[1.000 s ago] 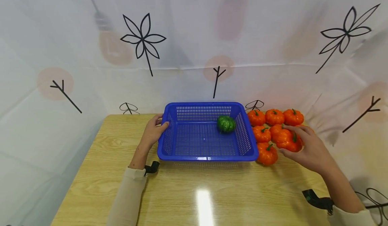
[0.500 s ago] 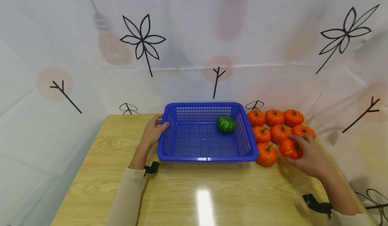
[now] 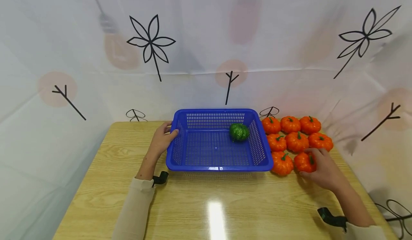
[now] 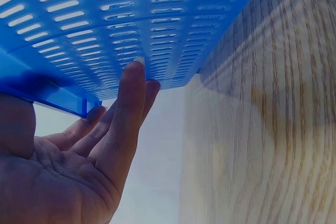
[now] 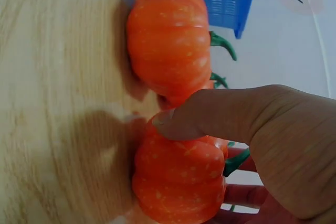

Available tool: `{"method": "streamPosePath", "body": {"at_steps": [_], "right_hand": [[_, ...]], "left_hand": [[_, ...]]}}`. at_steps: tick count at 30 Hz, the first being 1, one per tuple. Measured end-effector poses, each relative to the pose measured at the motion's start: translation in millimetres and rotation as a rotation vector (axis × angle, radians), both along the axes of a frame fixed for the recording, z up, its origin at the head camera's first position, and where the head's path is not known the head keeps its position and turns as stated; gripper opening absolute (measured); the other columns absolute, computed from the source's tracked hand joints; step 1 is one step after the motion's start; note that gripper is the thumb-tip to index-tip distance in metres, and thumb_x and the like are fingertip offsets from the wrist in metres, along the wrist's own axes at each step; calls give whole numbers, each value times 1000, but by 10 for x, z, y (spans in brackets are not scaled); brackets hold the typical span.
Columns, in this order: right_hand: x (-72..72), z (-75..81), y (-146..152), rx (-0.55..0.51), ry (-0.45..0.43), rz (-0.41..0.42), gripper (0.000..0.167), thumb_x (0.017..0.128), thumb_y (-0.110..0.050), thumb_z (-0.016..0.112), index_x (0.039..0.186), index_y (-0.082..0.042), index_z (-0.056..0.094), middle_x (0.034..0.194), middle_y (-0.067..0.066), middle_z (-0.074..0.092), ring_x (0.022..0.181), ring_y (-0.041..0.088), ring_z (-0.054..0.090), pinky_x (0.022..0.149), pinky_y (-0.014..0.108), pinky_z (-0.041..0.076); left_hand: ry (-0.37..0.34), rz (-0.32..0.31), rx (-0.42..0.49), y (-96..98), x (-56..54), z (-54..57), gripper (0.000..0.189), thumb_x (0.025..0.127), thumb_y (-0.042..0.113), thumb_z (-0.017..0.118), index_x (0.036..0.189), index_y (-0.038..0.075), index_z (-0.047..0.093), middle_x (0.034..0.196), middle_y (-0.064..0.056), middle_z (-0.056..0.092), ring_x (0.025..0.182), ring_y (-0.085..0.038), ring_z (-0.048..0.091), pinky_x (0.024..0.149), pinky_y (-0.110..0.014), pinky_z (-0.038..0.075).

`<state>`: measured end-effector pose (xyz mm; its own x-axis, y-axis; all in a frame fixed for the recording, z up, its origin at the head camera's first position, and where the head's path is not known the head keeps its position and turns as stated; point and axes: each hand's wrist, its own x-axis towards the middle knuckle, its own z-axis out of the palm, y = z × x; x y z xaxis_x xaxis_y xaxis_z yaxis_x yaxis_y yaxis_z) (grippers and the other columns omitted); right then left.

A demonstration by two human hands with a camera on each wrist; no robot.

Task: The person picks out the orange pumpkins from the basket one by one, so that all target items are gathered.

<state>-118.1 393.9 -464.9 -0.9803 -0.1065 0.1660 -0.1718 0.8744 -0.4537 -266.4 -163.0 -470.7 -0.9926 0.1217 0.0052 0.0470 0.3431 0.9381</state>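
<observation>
My left hand grips the left rim of a blue plastic basket, thumb over the edge. In the left wrist view the fingers lie against the slotted outer wall. One dark green pumpkin sits inside the basket, towards its right. At the right of the table, my right hand holds a small orange pumpkin with a green stem, low over the wood. The right wrist view has the thumb across the side of this pumpkin, beside another orange pumpkin.
Several orange pumpkins stand in rows between the basket and the table's right edge. The wooden table backs onto a white patterned cloth, which also hangs at both sides.
The right hand has brought its orange pumpkin down and towards the near side, from over the middle row into the front row. The left hand and the basket stay put.
</observation>
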Motion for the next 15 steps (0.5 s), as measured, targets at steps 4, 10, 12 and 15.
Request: {"method": "streamPosePath", "body": {"at_steps": [4, 10, 12, 15], "right_hand": [[1, -29, -14, 1, -7, -12, 71, 70, -9, 95, 124, 10, 54, 117, 36, 51, 100, 51, 53, 80, 64, 47], [17, -45, -39, -2, -22, -34, 70, 72, -12, 96, 125, 10, 55, 119, 38, 49, 101, 53, 52, 80, 66, 47], [19, -42, -46, -5, -26, -36, 71, 73, -11, 96, 126, 10, 54, 120, 39, 48, 102, 55, 52, 81, 68, 47], [22, -43, -57, -3, -24, -40, 71, 73, -10, 95, 127, 10, 54, 121, 40, 46, 102, 57, 52, 81, 70, 47]], "left_hand": [[1, 0, 3, -2, 2, 2, 53, 105, 21, 67, 154, 6, 52, 139, -24, 66, 121, -41, 69, 92, -51, 63], [5, -3, 3, -4, 12, 7, 52, 105, 20, 67, 153, 6, 53, 139, -24, 66, 120, -41, 69, 92, -51, 63], [4, -5, 6, -5, 11, 6, 52, 105, 20, 67, 153, 6, 53, 138, -24, 66, 119, -40, 70, 91, -50, 63], [3, -7, 11, -2, 13, 11, 52, 105, 21, 67, 153, 7, 53, 137, -23, 67, 117, -40, 71, 89, -49, 64]]}}
